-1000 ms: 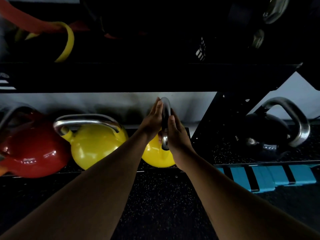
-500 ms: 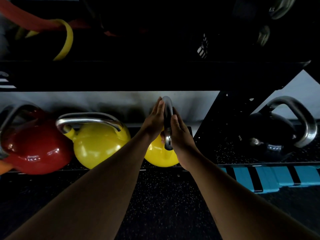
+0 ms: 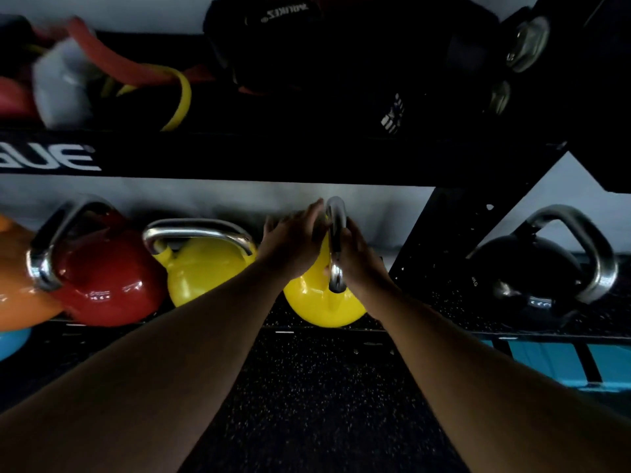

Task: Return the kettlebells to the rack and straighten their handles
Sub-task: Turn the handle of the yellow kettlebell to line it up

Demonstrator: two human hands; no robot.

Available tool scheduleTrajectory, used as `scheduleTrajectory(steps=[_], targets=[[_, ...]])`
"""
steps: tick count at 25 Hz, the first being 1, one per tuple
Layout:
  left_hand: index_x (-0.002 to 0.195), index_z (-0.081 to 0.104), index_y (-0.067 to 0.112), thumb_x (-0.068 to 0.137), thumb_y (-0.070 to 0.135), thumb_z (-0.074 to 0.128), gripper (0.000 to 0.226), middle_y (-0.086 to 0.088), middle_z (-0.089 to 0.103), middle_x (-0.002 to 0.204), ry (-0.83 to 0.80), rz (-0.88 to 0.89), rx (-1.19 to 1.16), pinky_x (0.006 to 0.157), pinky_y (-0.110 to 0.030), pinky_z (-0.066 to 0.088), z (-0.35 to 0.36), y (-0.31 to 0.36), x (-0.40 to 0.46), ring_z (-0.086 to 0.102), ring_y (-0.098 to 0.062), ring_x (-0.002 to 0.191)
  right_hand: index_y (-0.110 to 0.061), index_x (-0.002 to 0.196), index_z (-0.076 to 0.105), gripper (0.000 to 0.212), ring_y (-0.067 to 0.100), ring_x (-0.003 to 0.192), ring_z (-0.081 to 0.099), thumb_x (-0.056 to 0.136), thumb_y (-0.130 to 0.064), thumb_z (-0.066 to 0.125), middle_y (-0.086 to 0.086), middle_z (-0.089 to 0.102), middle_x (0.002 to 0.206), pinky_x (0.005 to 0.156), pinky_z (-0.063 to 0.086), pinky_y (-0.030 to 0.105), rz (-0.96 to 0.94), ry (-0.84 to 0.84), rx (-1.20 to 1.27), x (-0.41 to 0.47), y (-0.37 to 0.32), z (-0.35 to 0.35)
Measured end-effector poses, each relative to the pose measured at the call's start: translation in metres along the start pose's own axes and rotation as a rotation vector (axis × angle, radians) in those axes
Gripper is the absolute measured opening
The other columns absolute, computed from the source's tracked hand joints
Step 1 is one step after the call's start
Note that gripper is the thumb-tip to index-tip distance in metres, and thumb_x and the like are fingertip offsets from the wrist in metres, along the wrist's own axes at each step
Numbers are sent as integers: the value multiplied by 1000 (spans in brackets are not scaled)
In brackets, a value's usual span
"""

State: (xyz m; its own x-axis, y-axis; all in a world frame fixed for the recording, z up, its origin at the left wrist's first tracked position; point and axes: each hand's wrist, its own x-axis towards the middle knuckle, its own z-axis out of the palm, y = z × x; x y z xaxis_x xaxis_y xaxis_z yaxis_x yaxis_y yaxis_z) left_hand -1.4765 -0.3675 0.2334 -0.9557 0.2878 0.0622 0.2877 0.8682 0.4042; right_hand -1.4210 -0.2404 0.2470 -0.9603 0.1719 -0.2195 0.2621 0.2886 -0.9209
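Note:
A yellow kettlebell (image 3: 321,305) sits on the low shelf of the black rack (image 3: 239,158), its steel handle (image 3: 336,244) edge-on to me. My left hand (image 3: 293,244) lies flat against the handle's left side with the fingers slightly spread. My right hand (image 3: 358,257) presses flat on its right side, so the handle is clamped between both palms. To the left stand a second yellow kettlebell (image 3: 201,271) with its handle broadside, a red kettlebell (image 3: 109,285) with its handle turned left, and an orange kettlebell (image 3: 13,285). A black kettlebell (image 3: 526,278) stands right of the upright.
The slanted rack upright (image 3: 444,227) stands just right of my hands. The upper shelf holds red and yellow resistance bands (image 3: 170,97), a black bag (image 3: 273,46) and dumbbells (image 3: 526,42). A teal platform (image 3: 563,363) lies low right on the speckled rubber floor (image 3: 324,404).
Both hands stay on the handle, which is still edge-on. My left hand's fingers have spread a little. The view has tilted up and widened leftward, bringing in the orange kettlebell.

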Motion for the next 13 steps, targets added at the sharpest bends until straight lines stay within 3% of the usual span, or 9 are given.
scheduleTrajectory(steps=[2, 4, 6, 9, 13], targets=[[148, 32, 30, 100, 48, 25, 52, 1, 44, 151, 50, 119, 155, 117, -54, 11, -14, -14, -13, 35, -22, 142, -23, 136, 46, 44, 39, 122, 52, 99, -43, 35, 14, 57, 125, 92, 41, 38, -37, 26, -270, 5, -3, -10], [145, 37, 26, 101, 44, 28, 49, 0, 45, 150, 70, 108, 205, 119, -55, 7, -29, -40, -23, 34, -22, 142, -21, 136, 45, 43, 41, 122, 48, 97, -40, 44, 17, 53, 128, 93, 41, 43, -67, 130, -525, 5, -11, -11], [146, 37, 25, 101, 44, 29, 50, -3, 43, 151, 91, 60, 207, 120, -54, 4, -48, -68, -31, 32, -23, 143, -19, 137, 45, 45, 39, 122, 42, 95, -33, 50, 20, 48, 130, 95, 40, 44, -234, 232, -691, 5, -23, 1], [150, 30, 29, 100, 46, 29, 52, -4, 39, 154, 127, 27, 184, 120, -52, 7, -78, -109, -41, 29, -25, 144, -19, 139, 45, 53, 37, 123, 40, 90, -36, 51, 18, 47, 129, 98, 42, 48, -395, 204, -762, 9, -48, 40], [149, 32, 28, 100, 47, 30, 52, -4, 39, 153, 126, 20, 113, 113, -47, 27, -111, -164, -53, 33, -26, 140, -21, 137, 48, 47, 38, 124, 44, 95, -41, 46, 18, 49, 132, 100, 38, 44, -311, 81, -772, 11, -71, 115]])
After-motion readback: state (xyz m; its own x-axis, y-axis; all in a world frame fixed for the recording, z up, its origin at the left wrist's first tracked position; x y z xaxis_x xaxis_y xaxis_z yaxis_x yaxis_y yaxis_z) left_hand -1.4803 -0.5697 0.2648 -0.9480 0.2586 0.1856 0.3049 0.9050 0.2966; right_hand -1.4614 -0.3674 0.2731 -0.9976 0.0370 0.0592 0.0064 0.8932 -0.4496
